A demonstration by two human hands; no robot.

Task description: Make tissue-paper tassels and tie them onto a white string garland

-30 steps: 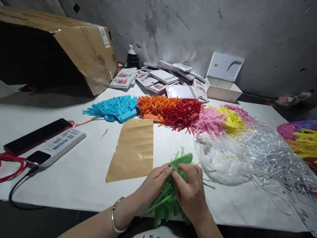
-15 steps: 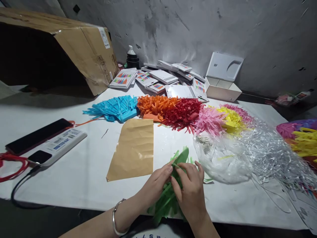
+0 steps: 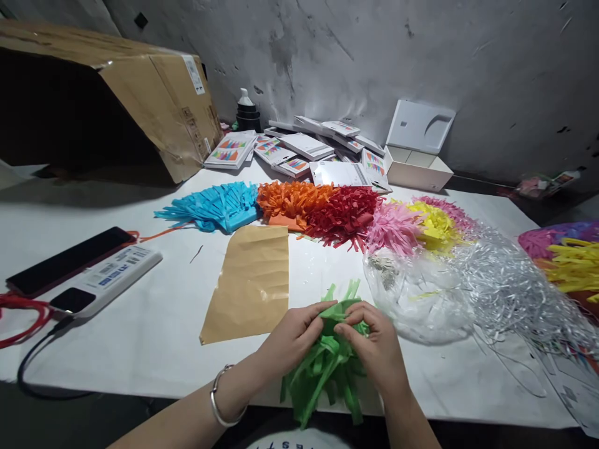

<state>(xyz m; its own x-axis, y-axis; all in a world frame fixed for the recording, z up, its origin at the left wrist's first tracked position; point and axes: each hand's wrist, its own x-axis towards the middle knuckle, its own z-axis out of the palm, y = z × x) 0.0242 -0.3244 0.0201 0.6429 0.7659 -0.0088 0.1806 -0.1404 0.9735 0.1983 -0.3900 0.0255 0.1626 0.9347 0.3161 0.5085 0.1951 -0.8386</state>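
Fringed green tissue paper [image 3: 322, 368] hangs between my two hands at the table's front edge, its strips spreading downward. My left hand [image 3: 292, 333] pinches the paper's upper left part, thumb and fingers pressed together. On the other side, my right hand [image 3: 374, 343] grips the upper right part between thumb and bent fingers. More green strips stick up behind the fingertips. A brown paper sheet [image 3: 253, 280] lies flat to the left of the hands. To their right rests a clear plastic bag [image 3: 418, 305].
Blue [image 3: 215, 206], orange [image 3: 292, 202], red [image 3: 346, 215], pink [image 3: 393, 229] and yellow [image 3: 437, 227] fringes line the table's middle. Silver tinsel [image 3: 505, 280] lies right. Flat boxes [image 3: 306, 146], an open white box [image 3: 418, 168] and a carton [image 3: 163, 112] stand behind; a power bank [image 3: 112, 277] lies left.
The green paper has turned and opened out, with its fringe more spread below the hands. My right hand has moved slightly right and its fingers have closed in.
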